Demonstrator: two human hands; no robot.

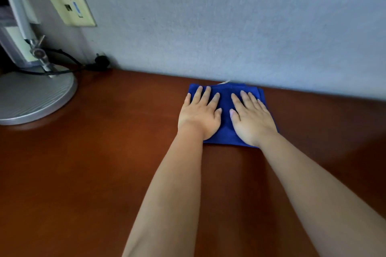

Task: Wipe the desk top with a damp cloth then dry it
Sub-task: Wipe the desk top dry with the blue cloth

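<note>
A folded blue cloth (pixel 226 98) lies flat on the brown wooden desk top (pixel 104 162), right up against the wall at the desk's far edge. My left hand (pixel 200 113) presses on the cloth's left half with straight, spread fingers. My right hand (pixel 251 118) lies flat on its right half, fingers straight and pointing toward the wall. Both palms cover most of the cloth, and only its far strip, middle gap and near edge show.
A lamp with a round grey metal base (pixel 33 98) stands at the desk's far left, and its black cable (pixel 69 64) runs to a plug by the wall. A pale yellow socket plate (pixel 70 5) is on the grey wall (pixel 229 16).
</note>
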